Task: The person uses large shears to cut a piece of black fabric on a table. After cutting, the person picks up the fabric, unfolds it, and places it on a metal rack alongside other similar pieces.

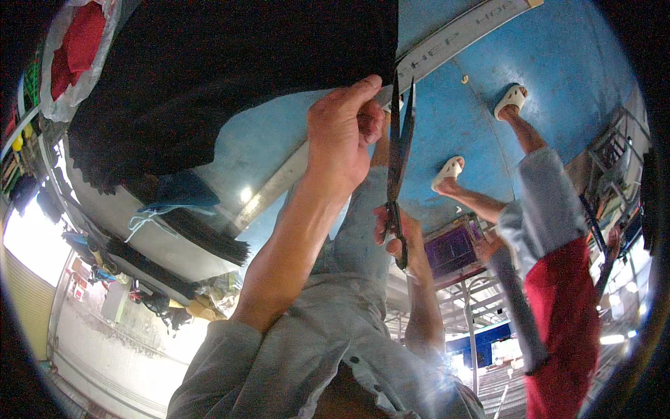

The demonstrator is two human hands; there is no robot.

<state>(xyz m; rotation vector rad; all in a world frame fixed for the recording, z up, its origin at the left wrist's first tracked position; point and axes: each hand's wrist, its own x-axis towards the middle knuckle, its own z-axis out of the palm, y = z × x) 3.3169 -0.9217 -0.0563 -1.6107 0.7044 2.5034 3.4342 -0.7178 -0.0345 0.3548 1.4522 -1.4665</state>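
grey button-up shirt, sleeves rolled above the elbows, dark button, bare forearms, grey trousers

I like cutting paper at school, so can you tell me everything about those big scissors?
The scissors are long and dark, and look like metal. Their two narrow blades are opened a little and point up toward the edge of the black cloth. The tips sit right beside that edge. The handles are at the bottom, gripped by the right hand, with fingers through the loops. The left hand pinches the cloth just beside the blades but does not touch them.
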